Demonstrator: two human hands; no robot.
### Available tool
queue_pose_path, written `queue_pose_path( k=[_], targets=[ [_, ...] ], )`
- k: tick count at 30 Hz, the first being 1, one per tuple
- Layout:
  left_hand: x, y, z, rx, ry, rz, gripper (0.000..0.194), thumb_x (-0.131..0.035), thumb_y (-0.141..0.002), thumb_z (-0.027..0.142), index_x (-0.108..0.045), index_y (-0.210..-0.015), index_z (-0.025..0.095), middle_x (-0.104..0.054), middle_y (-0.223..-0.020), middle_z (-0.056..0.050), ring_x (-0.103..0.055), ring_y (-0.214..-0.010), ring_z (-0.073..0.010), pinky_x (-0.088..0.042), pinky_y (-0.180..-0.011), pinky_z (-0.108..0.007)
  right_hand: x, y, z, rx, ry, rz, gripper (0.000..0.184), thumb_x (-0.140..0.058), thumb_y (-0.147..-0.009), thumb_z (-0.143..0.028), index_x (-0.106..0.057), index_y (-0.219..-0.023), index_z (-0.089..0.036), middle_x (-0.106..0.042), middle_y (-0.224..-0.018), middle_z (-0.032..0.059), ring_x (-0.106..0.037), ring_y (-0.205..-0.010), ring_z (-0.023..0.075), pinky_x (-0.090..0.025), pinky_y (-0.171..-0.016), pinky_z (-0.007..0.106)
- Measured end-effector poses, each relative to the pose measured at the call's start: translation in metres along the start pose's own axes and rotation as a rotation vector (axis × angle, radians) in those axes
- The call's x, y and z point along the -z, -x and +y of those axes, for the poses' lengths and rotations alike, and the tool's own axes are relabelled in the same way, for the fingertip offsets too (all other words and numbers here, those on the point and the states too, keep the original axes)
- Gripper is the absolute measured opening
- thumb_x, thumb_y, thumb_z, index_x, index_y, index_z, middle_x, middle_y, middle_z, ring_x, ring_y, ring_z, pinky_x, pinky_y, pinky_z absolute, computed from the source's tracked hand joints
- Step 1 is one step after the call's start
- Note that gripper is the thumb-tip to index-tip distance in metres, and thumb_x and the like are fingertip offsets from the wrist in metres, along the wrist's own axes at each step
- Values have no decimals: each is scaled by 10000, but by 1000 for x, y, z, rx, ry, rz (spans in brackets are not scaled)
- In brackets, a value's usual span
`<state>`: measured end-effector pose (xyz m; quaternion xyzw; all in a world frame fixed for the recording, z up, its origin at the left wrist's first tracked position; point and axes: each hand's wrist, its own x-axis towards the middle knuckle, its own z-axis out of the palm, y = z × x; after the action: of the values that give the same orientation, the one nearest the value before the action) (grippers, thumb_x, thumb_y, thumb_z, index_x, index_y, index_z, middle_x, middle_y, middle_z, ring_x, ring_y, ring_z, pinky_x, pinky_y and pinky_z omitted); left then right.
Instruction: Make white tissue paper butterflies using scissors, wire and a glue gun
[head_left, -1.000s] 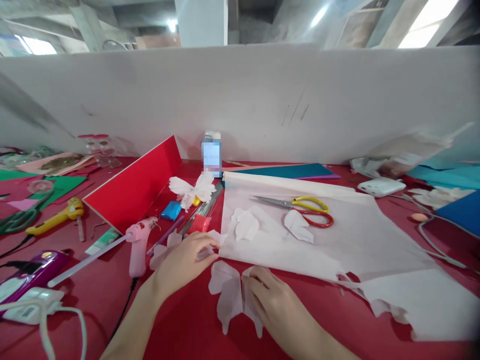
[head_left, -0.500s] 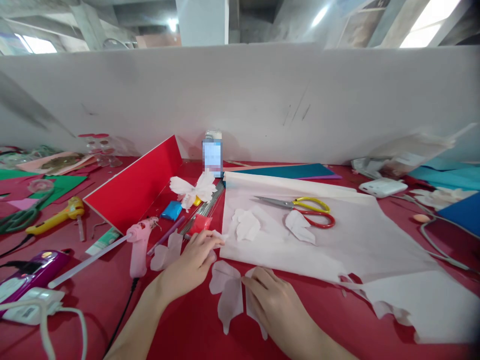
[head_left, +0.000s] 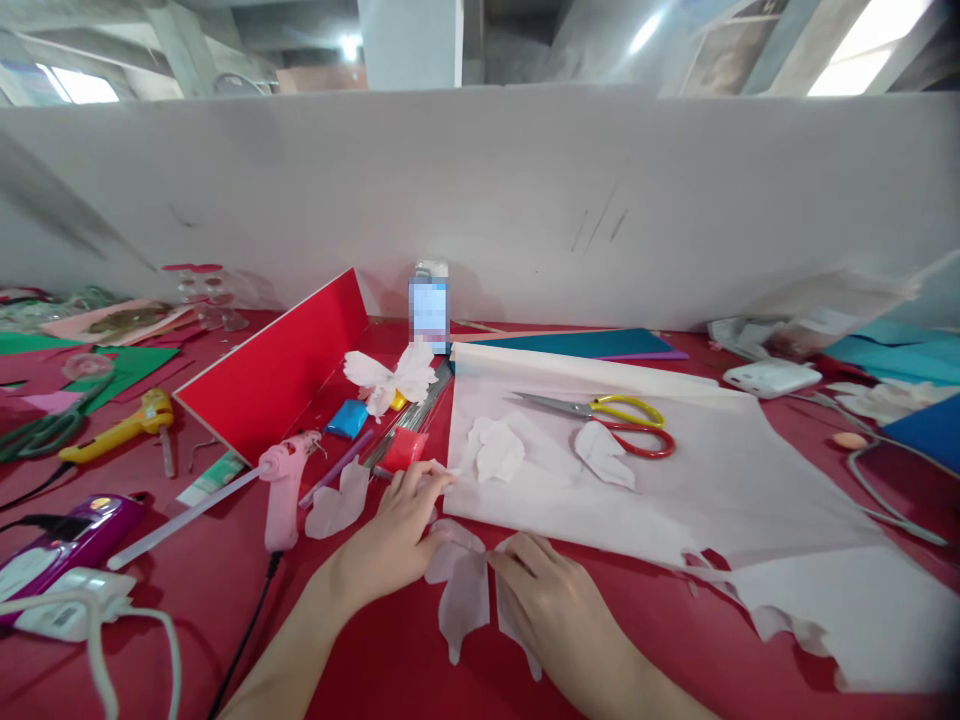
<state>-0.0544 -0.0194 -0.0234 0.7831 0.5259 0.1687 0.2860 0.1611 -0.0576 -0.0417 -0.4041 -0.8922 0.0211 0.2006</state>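
Note:
My left hand (head_left: 396,535) rests on the red table with its fingers curled, its tips touching a thin stick and a small white paper bit by the edge of the large white tissue sheet (head_left: 705,490). My right hand (head_left: 551,600) lies with its fingers bent on the right half of a butterfly-shaped white paper cutout (head_left: 465,590). Another petal-shaped cutout (head_left: 337,505) lies left of my left hand. Two more cutouts (head_left: 495,450) sit on the sheet beside yellow-and-red scissors (head_left: 619,425).
A pink glue gun (head_left: 283,485) with a glue stick lies at the left, near a red card (head_left: 281,365), a paper flower (head_left: 390,378), wires, a yellow tool (head_left: 112,430), a purple device (head_left: 71,535) and cables. A white partition stands behind.
My left hand has slid right and slightly back, uncovering the petal cutout on its left. My right hand has stayed on the butterfly cutout. The view has shifted slightly.

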Motion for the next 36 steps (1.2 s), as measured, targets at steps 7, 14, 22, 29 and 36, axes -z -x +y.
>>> queue_pose_path(
  k=[7, 14, 22, 29, 36],
  targets=[
    [-5, -1, 1, -6, -19, 2, 474, -461, -845, 203, -377, -1304, 289, -339, -1353, -84, -245, -1342, -276, -265, -1087, -503, -1, 3, -3, 29, 74, -53, 333, -576, -648, 60, -610, -903, -152, -594, -863, 56, -562, -725, 196, -432, -518, 258],
    [-5, 0, 2, 27, -37, -54, 440, -424, -879, 268, -384, -1315, 306, -366, -1332, -81, -290, -1315, -284, -284, -1068, -519, 8, 7, -11, 68, 83, -2, 294, -448, -678, 80, -548, -795, -171, -567, -793, 45, -531, -612, 175, -377, -460, 262],
    [-2, 2, 6, 17, -60, -19, 451, -415, -880, 259, -369, -1326, 310, -359, -1301, -78, -312, -1284, -270, -305, -1058, -490, 2, 11, -12, 88, 70, -19, 281, -463, -684, 61, -582, -802, -164, -575, -767, 40, -530, -572, 170, -329, -416, 270],
    [-5, 1, 6, -65, -96, -5, 353, -400, -881, 215, -449, -1221, 300, -384, -1228, -71, -338, -1213, -284, -314, -1035, -525, 2, 13, -13, 83, 69, -69, 261, -461, -743, 58, -574, -795, -172, -576, -775, 31, -542, -591, 153, -394, -461, 250],
    [-7, -2, 6, -32, -68, -20, 329, -426, -861, 198, -475, -1177, 274, -396, -1190, -66, -348, -1196, -268, -305, -1050, -505, 4, 13, -19, 82, 17, -145, 267, -495, -711, 45, -611, -835, -161, -598, -807, 46, -580, -652, 161, -462, -510, 224]
  ],
)
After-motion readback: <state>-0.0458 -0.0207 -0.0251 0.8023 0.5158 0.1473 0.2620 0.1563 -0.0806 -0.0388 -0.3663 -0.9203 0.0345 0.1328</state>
